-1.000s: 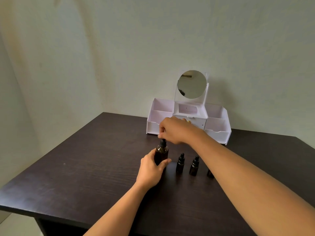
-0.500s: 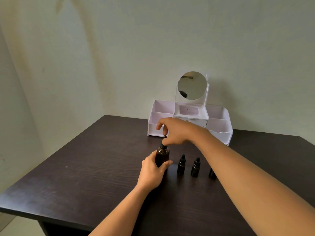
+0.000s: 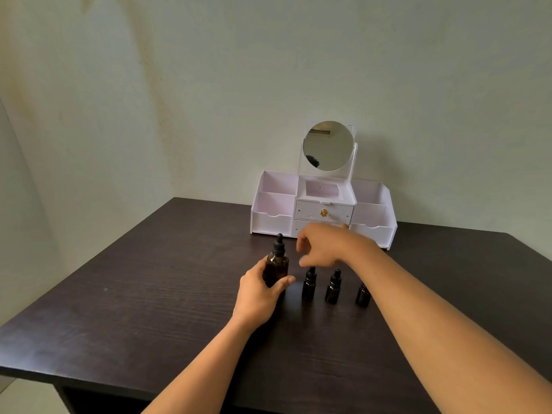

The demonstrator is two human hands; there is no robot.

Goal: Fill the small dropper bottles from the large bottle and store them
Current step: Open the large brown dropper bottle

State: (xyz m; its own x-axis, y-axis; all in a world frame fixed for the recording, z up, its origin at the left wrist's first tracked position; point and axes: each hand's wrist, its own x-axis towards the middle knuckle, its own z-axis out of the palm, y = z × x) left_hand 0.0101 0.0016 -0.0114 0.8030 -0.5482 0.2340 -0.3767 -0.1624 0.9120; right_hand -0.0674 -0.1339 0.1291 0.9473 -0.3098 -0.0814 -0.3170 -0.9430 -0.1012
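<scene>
A large amber dropper bottle (image 3: 277, 262) with a black dropper cap stands upright on the dark table (image 3: 149, 309). My left hand (image 3: 258, 294) is wrapped around its lower body. To its right stand three small dark dropper bottles in a row: one (image 3: 309, 283), a second (image 3: 333, 287), and a third (image 3: 363, 295) partly hidden by my right forearm. My right hand (image 3: 324, 249) hovers just above the first small bottle, fingers apart, holding nothing.
A white organiser (image 3: 271, 219) with open compartments, a central drawer with a gold knob and a round mirror (image 3: 328, 145) stands at the back of the table against the wall. The table's front edge runs near the bottom left.
My right hand has let go of the large bottle's dropper cap and moved right, over the first small bottle. My left hand still holds the large bottle.
</scene>
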